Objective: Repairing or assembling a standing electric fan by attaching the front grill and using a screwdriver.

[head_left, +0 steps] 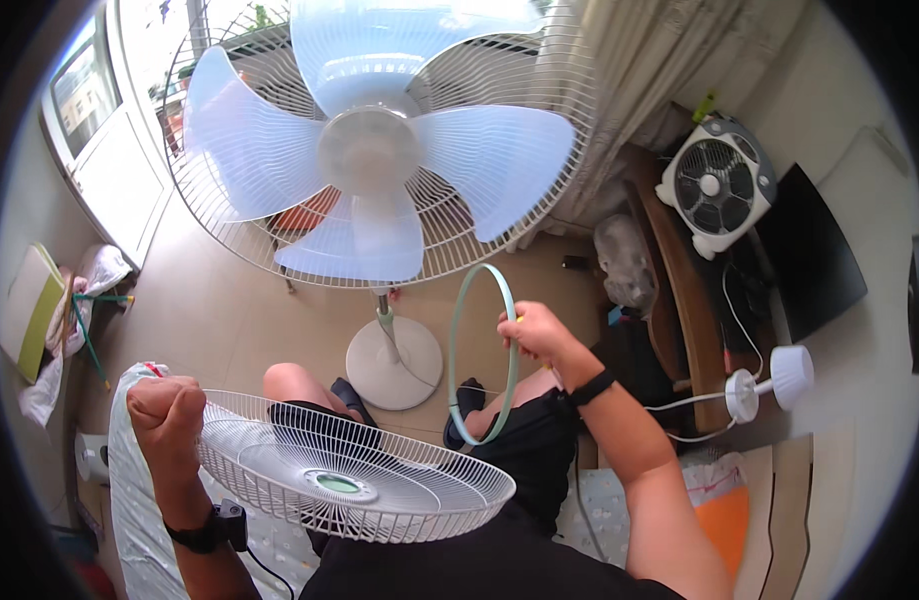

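Note:
A round white wire fan grille point(354, 460) with a green disc at its centre lies across my lap. My left hand point(166, 415) is closed on its left rim. In my right hand point(539, 332) is a thin pale green hoop point(455, 340), held upright by its right side above my right thigh. Something small and yellow shows at those fingers, too small to name. In front of me stands a pedestal fan with pale blue blades point(249, 150), its front uncovered and a wire rear grille point(459, 255) behind them. Its round white base point(394, 362) rests on the floor.
At the right, a white box fan point(717, 185) and a dark monitor point(811, 255) stand on a wooden desk point(701, 350). A white lamp point(789, 375) with a cord is near my right elbow. Bags and a folded board point(34, 315) lean at the left wall, near a glass door.

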### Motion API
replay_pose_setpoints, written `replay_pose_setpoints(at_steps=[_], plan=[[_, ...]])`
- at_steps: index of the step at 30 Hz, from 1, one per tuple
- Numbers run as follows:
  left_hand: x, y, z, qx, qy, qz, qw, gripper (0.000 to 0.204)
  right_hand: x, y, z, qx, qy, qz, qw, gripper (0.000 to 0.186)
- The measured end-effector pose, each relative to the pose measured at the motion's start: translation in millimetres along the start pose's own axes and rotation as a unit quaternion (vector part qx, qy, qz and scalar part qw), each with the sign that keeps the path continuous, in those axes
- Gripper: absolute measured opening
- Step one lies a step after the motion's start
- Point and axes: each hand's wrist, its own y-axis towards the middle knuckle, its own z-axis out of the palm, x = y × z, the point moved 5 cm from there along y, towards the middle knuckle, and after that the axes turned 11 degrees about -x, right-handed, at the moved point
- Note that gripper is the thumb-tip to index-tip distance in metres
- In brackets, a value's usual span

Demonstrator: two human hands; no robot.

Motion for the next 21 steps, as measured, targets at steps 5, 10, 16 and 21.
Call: replay_pose_setpoints(at_steps=[5, 10, 16, 21], plan=[[-18, -13, 4, -0.032, 0.000, 0.036, 0.999, 0.056, 67, -37, -51, -0.095, -0.161, -0.216, 0.958, 0.019], [-25, -23, -6, -0.043, -0.022, 0.050, 0.998, 0.057, 111, -82, -73, -0.171, -0.374, -0.252, 0.876, 0.028], [-26, -32, -8, -0.001, -0.058, 0.089, 0.994, 0.059, 126, -124, -98, -0.161, -0.372, -0.304, 0.862, 0.031], [-19, -39, -13, -0.024, -0.047, 0.077, 0.996, 0.058, 143, -145, -108, -0.168, -0.378, -0.425, 0.805, 0.034]])
